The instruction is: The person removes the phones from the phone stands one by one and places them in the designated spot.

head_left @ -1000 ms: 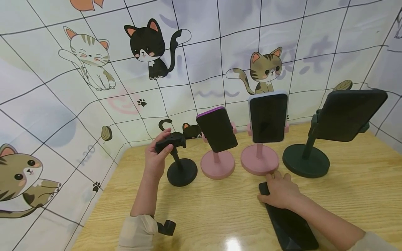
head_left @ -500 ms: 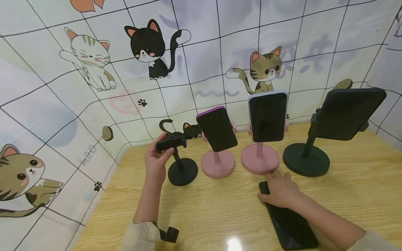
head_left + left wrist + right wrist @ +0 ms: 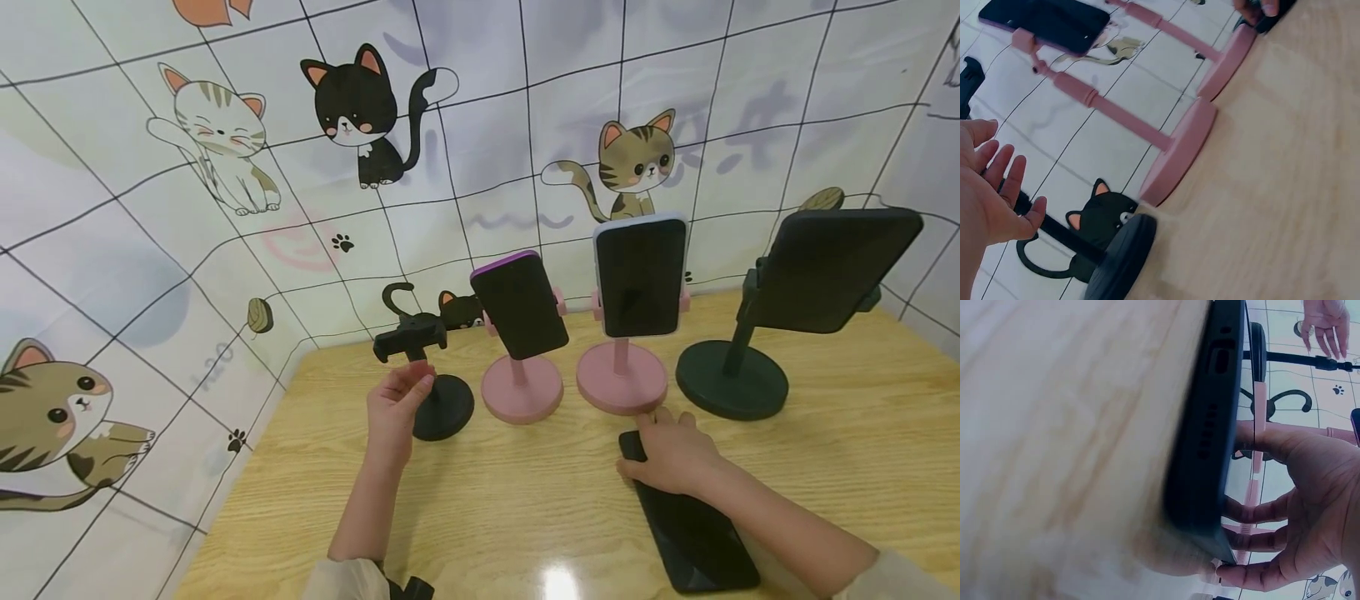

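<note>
My left hand (image 3: 397, 408) is off the black phone stand's (image 3: 442, 408) clamp and hovers beside its pole, fingers loosely bent around nothing. The stand's black clamp (image 3: 410, 336) sits above that hand and bears no phone. In the left wrist view the spread fingers overlap the stand's pole (image 3: 1072, 239). A black phone (image 3: 693, 533) lies flat on the table to the right. My right hand (image 3: 671, 450) grips its far end from above, thumb at the left edge and fingers over the other side. The phone's port end (image 3: 1210, 419) faces the right wrist camera.
Two pink stands (image 3: 521, 390) stand in the middle, one bearing a purple-edged phone (image 3: 520, 307), the other a pale-edged phone (image 3: 642, 279). At right a dark green stand (image 3: 731, 381) bears a tablet-like black screen (image 3: 836, 271). A cat-print cloth (image 3: 480, 150) hangs behind the wooden table (image 3: 517, 500).
My left hand has let go of the black stand's clamp and dropped a little down and to the right. My right hand and the phone under it have stayed in place.
</note>
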Tool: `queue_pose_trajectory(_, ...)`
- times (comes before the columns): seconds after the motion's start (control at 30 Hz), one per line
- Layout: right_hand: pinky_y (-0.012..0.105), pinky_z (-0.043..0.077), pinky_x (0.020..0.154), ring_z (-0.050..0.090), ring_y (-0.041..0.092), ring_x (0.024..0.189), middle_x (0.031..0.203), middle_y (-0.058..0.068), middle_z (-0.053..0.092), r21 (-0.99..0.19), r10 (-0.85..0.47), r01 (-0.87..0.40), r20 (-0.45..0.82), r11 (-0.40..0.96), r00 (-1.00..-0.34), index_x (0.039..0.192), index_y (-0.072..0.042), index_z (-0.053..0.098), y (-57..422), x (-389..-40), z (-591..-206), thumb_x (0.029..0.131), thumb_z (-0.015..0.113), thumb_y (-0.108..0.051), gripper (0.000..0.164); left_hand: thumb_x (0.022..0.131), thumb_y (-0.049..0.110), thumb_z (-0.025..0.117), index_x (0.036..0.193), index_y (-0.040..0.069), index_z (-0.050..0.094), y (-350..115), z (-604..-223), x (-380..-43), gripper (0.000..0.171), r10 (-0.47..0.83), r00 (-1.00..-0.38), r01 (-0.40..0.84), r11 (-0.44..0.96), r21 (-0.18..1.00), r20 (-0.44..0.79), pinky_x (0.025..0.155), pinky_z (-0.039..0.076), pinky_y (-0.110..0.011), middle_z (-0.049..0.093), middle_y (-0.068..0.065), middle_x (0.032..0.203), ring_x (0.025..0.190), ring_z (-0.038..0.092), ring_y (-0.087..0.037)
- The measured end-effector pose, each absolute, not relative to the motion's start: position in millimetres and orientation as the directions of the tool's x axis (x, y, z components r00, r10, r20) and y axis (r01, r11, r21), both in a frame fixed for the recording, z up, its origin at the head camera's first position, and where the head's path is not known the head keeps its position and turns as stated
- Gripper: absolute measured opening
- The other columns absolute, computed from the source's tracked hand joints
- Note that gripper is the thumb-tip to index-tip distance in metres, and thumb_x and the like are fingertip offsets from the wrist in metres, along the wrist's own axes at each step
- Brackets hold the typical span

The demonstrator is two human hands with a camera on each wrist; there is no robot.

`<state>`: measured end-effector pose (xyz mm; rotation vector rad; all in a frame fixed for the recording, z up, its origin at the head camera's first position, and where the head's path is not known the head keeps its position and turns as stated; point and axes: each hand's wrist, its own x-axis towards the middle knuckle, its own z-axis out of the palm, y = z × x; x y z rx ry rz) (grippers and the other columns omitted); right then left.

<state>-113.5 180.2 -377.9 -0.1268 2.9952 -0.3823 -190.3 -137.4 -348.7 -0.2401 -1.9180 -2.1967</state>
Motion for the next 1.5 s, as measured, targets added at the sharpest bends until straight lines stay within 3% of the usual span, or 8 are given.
queue_pose_trajectory(0.17,0.053,0.044,0.061,0.047,0.044,0.083,0.104,0.026,0.05,-0.229,-0.13,-0.112,-0.062,0.967,-0.99,0.114,0.006,0.051,178,-112,-376,0.075,0.069,-0.042,0.065,0.083,-0.001,0.061,0.104,-0.011,0.058,-118,-354,-181,0.023,0.028,-0.975,0.221,-0.06,0.973,0.223,0.08,0.047,-0.023,0.064,-0.009,0.094,0.087,0.06,-0.012)
queue_pose_trajectory(0.37,0.054,0.043,0.069,0.05,0.045,0.088,0.106,0.025,0.051,-0.271,-0.202,-0.231,0.132,0.935,-0.971,0.111,0.004,0.055,171,-109,-373,0.074,0.072,-0.03,0.053,0.084,0.0,0.06,0.107,-0.007,0.059,-99,-350,-173,0.025,0.117,-0.966,0.23,-0.016,0.973,0.23,0.082,0.046,-0.023,0.059,-0.024,0.105,0.093,0.059,-0.017)
queue_pose_trajectory(0.5,0.051,0.043,0.078,0.053,0.039,0.093,0.104,0.022,0.053,-0.316,-0.239,-0.312,0.25,0.896,-0.938,0.113,0.004,0.054,163,-107,-367,0.073,0.073,-0.025,0.052,0.083,0.001,0.062,0.112,-0.004,0.057,-91,-346,-170,0.03,0.149,-0.959,0.245,0.016,0.969,0.24,0.082,0.046,-0.024,0.059,-0.021,0.106,0.097,0.058,-0.021)
queue_pose_trajectory(0.7,0.039,0.048,0.069,0.055,0.028,0.088,0.101,0.018,0.053,-0.401,-0.245,-0.345,0.28,0.849,-0.928,0.113,0.007,0.052,149,-105,-352,0.077,0.07,-0.024,0.051,0.083,0.003,0.062,0.118,0.001,0.053,-84,-342,-169,0.037,0.17,-0.957,0.251,0.068,0.966,0.237,0.085,0.046,-0.03,0.058,-0.014,0.11,0.105,0.055,-0.025)
queue_pose_trajectory(0.93,0.042,0.048,0.079,0.055,0.028,0.098,0.11,0.016,0.053,-0.443,-0.26,-0.39,0.327,0.807,-0.909,0.116,0.005,0.05,141,-106,-341,0.079,0.068,-0.023,0.05,0.084,0.01,0.063,0.124,0.006,0.05,-77,-340,-169,0.042,0.215,-0.952,0.245,0.116,0.963,0.216,0.087,0.045,-0.034,0.055,-0.01,0.116,0.109,0.053,-0.022)
queue_pose_trajectory(1.13,0.042,0.048,0.08,0.054,0.028,0.098,0.112,0.017,0.051,-0.478,-0.266,-0.416,0.35,0.774,-0.898,0.117,0.006,0.048,136,-108,-329,0.08,0.067,-0.021,0.05,0.083,0.007,0.063,0.125,0.005,0.048,-72,-338,-168,0.045,0.177,-0.958,0.243,0.096,0.965,0.224,0.088,0.044,-0.035,0.05,-0.008,0.123,0.112,0.05,-0.023)
queue_pose_trajectory(1.5,0.049,0.044,0.085,0.049,0.035,0.11,0.122,0.022,0.047,-0.551,-0.218,-0.384,0.343,0.741,-0.914,0.129,0.006,0.035,132,-110,-308,0.081,0.066,-0.022,0.064,0.084,0.008,0.062,0.129,0.005,0.042,-65,-330,-168,0.049,0.167,-0.959,0.245,0.071,0.967,0.231,0.091,0.043,-0.037,0.045,-0.009,0.128,0.116,0.046,-0.021)
